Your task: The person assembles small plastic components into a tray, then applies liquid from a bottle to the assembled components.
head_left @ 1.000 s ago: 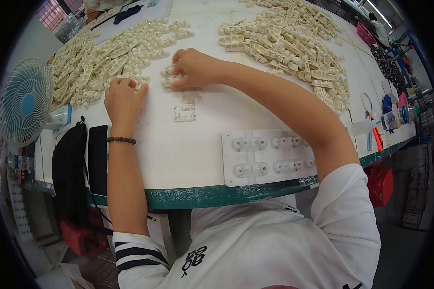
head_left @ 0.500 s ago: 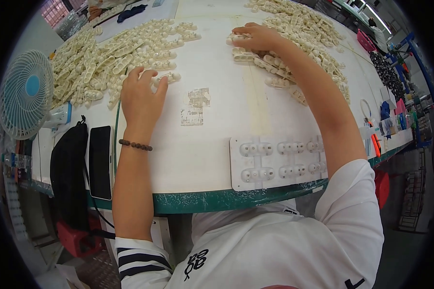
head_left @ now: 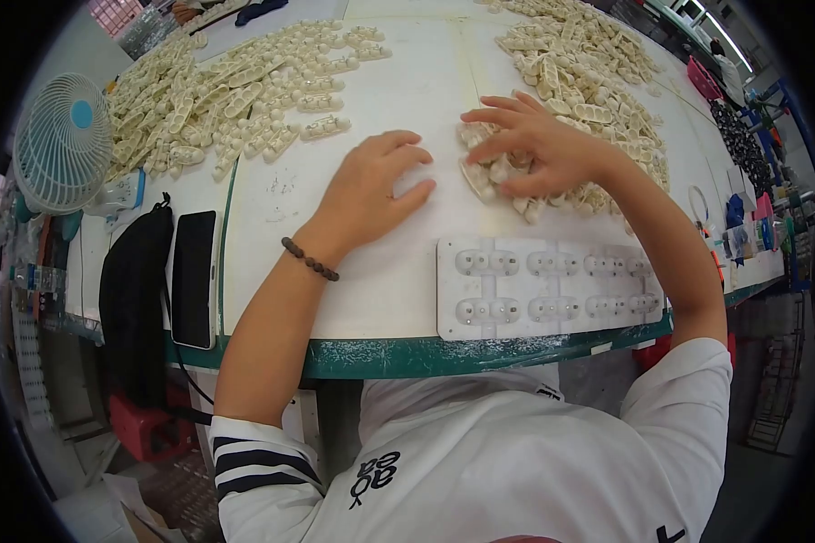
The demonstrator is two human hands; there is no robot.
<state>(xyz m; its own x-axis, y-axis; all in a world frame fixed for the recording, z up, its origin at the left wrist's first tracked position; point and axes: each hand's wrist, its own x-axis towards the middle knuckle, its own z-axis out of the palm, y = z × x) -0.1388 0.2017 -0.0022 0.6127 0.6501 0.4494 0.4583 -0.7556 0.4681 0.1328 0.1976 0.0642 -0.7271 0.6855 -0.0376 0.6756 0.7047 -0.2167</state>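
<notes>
My right hand (head_left: 536,149) lies palm down with spread fingers on a small cluster of cream plastic parts (head_left: 493,172) dragged to the near edge of the big right pile (head_left: 589,63). My left hand (head_left: 374,185) rests flat on the white table (head_left: 272,299), fingers loosely curved, holding nothing visible; a beaded bracelet (head_left: 310,259) circles its wrist. A white moulded fixture plate (head_left: 545,288) with two rows of round sockets sits at the table's front edge, just below both hands.
A second pile of cream parts (head_left: 217,90) covers the far left of the table. A black phone (head_left: 193,276) and a black bag (head_left: 134,299) lie at the left edge, next to a small blue-and-white fan (head_left: 63,145). Coloured items (head_left: 743,217) crowd the right end.
My right hand has pulled back from the far right pile, dragging a cluster of parts toward me. My left hand has shifted right, away from the left pile, to the table's middle.
</notes>
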